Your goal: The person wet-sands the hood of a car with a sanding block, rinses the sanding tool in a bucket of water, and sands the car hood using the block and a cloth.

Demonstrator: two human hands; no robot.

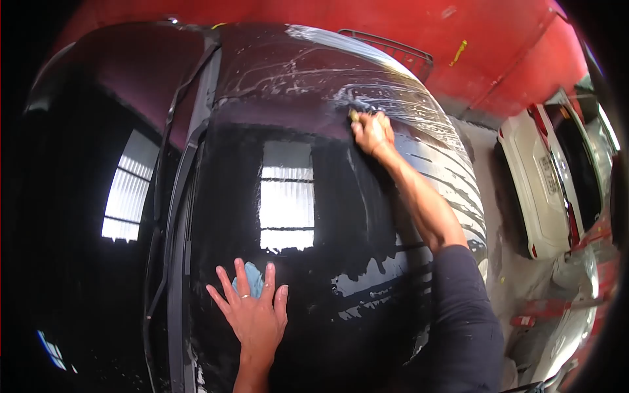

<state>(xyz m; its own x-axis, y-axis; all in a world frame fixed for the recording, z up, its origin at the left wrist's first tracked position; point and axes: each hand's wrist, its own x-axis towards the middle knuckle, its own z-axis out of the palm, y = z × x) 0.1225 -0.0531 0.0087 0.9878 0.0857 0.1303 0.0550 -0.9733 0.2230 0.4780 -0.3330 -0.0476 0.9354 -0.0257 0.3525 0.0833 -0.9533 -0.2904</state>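
My left hand (254, 318) lies with fingers spread on the wet black car hood (216, 229). A light blue cloth-like piece (255, 280) shows beneath its fingers. Further out, toward the hood's far right part, my right hand (373, 134) is closed around a small squeegee (359, 110) with a yellowish grip and a dark edge. The squeegee touches the hood where water streaks and droplets run. Part of its grip is hidden by my fingers.
Wiper arms (177, 190) and the windshield (85, 196) lie left of the hood. A red wall (485, 39) stands beyond the car, with a dark metal rack (393, 47) before it. A white car (537, 177) is parked at right.
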